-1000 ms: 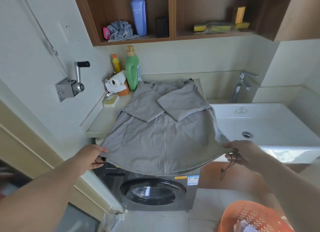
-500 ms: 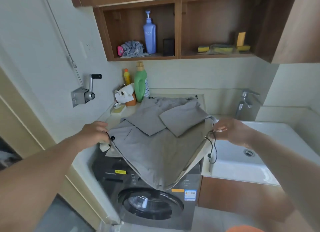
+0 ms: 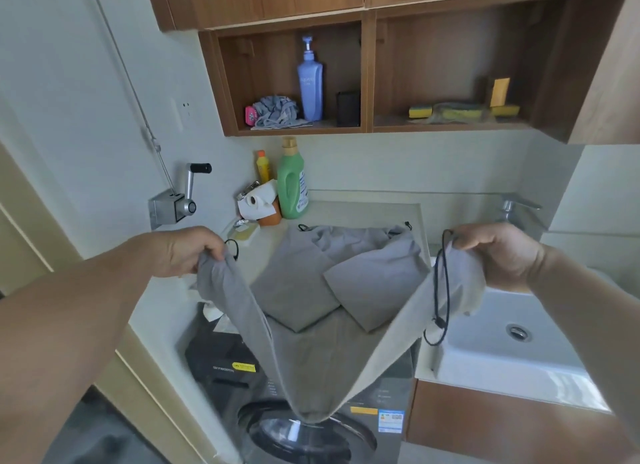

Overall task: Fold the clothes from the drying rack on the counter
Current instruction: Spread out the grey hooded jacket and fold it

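The grey garment (image 3: 332, 353) is gripped at its hem corners by the left hand (image 3: 183, 252) and right hand (image 3: 498, 256), fingers curled, above the counter (image 3: 363, 214).

We see bare counter (image 3: 363, 212) behind the grey garment (image 3: 311, 290), open as far as the back wall. At the back left corner a green detergent bottle (image 3: 292, 183), a small orange bottle (image 3: 263, 166), a paper roll (image 3: 258, 200) and a soap dish (image 3: 244, 230) crowd together, blocking that side. A crank handle (image 3: 183, 197) juts from the left wall above the counter edge. To the right the sink (image 3: 512, 328) drops away beside the counter, its tap (image 3: 516, 209) standing at the rear. Overhead, the wooden shelf unit (image 3: 367, 79) limits upward room. Our left hand (image 3: 188, 250) and right hand (image 3: 498, 254) hold the hem corners raised, and a black drawcord (image 3: 441, 290) dangles beside the sink edge.
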Demonstrator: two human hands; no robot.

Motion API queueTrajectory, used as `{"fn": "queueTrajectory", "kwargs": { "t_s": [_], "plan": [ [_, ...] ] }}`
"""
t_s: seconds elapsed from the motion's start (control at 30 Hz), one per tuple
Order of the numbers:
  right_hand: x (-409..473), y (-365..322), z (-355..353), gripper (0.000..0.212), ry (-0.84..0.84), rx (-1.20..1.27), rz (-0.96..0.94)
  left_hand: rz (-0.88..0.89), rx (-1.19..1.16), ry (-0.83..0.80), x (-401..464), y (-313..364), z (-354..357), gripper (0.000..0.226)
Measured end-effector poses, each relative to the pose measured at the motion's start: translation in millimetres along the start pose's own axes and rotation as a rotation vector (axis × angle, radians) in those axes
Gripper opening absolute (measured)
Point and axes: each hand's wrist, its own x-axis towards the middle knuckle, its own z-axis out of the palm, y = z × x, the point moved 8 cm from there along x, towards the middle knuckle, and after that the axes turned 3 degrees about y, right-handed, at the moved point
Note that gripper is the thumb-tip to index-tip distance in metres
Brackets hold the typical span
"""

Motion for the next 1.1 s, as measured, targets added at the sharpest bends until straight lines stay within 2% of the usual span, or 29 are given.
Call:
{"fn": "queueTrajectory", "kwargs": {
  "t_s": [0.07, 0.17, 0.3, 0.33, 0.4, 0.43, 0.5, 0.63, 0.7, 0.77, 0.83, 0.93, 1.1],
  "plan": [
    [15, 2, -15, 0.046, 0.071, 0.072, -0.002, 0.044, -0.129, 0.045, 20, 8, -10, 0.019],
    [41, 4, -45, 0.037, 0.261, 0.161, -0.052, 0.1, -0.246, 0.124, 56, 18, -23, 0.009],
    [81, 9, -95, 0.035, 0.53, 0.232, -0.116, 0.117, -0.357, 0.182, 125, 21, -37, 0.033],
    [85, 10, -103, 0.031, 0.587, 0.236, -0.122, 0.118, -0.371, 0.203, 135, 20, -39, 0.03],
    [112, 13, -132, 0.027, 0.735, 0.244, -0.11, 0.124, -0.406, 0.235, 183, 23, -49, 0.01],
    [118, 15, -144, 0.028, 0.808, 0.245, -0.103, 0.121, -0.402, 0.262, 197, 22, -52, 0.01],
    [135, 19, -162, 0.024, 0.949, 0.245, -0.068, 0.071, -0.375, 0.315, 235, 16, -56, 0.028],
    [174, 38, -201, 0.014, 1.184, 0.159, 0.052, 0.01, -0.313, 0.345, 323, -7, -60, 0.026],
    [190, 51, -217, 0.017, 1.248, 0.029, 0.114, 0.015, -0.233, 0.367, 361, -16, -59, 0.024],
    [206, 73, -238, 0.032, 1.318, -0.198, 0.232, 0.051, -0.112, 0.419, 387, -17, -51, 0.016],
    [217, 93, -246, 0.041, 1.322, -0.392, 0.337, 0.07, 0.051, 0.47, 403, -18, -42, 0.021],
    [233, 103, -246, 0.04, 1.283, -0.575, 0.402, 0.091, 0.223, 0.498, 425, -28, -32, 0.035],
    [240, 102, -263, 0.038, 1.316, -0.705, 0.453, 0.116, 0.432, 0.563, 448, -29, -31, 0.03]
  ]
}}
